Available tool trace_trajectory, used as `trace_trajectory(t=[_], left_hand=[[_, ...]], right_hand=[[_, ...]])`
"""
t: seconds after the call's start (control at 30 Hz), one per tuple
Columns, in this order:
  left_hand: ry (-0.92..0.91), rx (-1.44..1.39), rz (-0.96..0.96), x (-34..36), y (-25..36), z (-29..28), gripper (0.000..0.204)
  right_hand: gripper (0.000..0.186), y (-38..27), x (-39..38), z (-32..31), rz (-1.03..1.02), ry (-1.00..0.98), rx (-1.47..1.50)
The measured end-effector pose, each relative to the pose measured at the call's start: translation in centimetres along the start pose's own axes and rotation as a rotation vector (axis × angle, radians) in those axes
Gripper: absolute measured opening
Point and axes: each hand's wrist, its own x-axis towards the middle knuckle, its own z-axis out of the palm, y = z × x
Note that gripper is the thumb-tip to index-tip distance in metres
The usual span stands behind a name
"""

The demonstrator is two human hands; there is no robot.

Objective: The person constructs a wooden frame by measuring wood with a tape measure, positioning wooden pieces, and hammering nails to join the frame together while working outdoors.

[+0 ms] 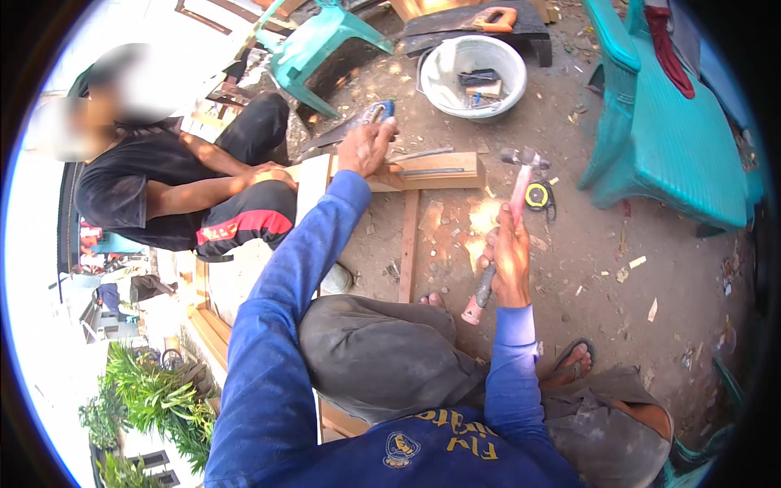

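My right hand (508, 264) grips a hammer (521, 183) by its pink and dark handle, metal head raised toward the top of the view. My left hand (366, 150) has bent fingers over a pale wooden beam (447, 167); whatever they hold, if anything, is hidden. Two thin metal rods (431, 172) lie along the beam, just right of that hand. Behind it, on the ground, is a saw (338, 130) with a blue handle. A yellow tape measure (536, 195) rests on the ground right of the hammer.
A person in black (154, 183) sits at left, hands at the timber. A white bucket (431, 89) holds small tools, beside a dark bench (529, 45) bearing an orange-handled saw (494, 20). Teal plastic chairs (667, 154) stand at right and back. A wooden batten (409, 244) runs below the beam.
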Motion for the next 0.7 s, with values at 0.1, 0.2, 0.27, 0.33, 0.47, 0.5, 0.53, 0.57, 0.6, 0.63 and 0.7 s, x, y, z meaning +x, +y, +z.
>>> trace_trajectory(t=[0.1,0.2,0.27,0.33,0.47,0.5,0.53,0.57,0.6,0.63,0.7], left_hand=[[0.064,0.086,-0.027,-1.4,0.0,-0.1,0.062],[-0.03,-0.118,0.14,-1.6,4.5,0.5,0.06],[-0.031,-0.205,0.288,-2.6,6.5,1.1,0.064],[-0.207,-0.072,0.476,-3.7,8.5,1.4,0.085],[-0.339,-0.015,0.487,-2.9,6.8,2.9,0.101],[-0.47,-0.021,0.405,-1.5,6.7,3.3,0.096],[-0.613,-0.033,0.327,-0.2,7.0,4.3,0.091],[-0.656,0.045,0.286,0.4,7.2,5.0,0.087],[-0.7,0.123,0.255,1.3,6.9,5.0,0.084],[-0.762,0.092,0.198,1.3,6.1,4.8,0.078],[-0.786,0.189,0.219,1.4,6.9,3.5,0.069]], right_hand=[[0.03,1.0,1.0,-0.6,0.066,0.055,-0.06],[0.03,0.1,1.2,-2.2,-0.002,0.061,-0.031],[0.026,0.1,0.8,-2.6,0.002,0.037,-0.032],[0.024,0.3,0.8,-2.6,0.035,0.045,-0.008],[0.023,-0.1,0.4,-1.9,0.053,0.026,0.011],[0.023,-0.5,0.7,-1.8,0.039,0.042,0.013],[0.023,-0.9,1.2,-1.9,0.014,0.031,0.011],[0.023,-1.0,1.2,-2.6,0.004,0.039,0.005],[0.024,-1.0,1.5,-2.4,0.001,0.019,-0.008],[0.026,-0.3,1.5,-2.0,0.014,0.016,-0.024],[0.026,-0.7,1.5,-1.1,0.047,0.044,-0.031]])
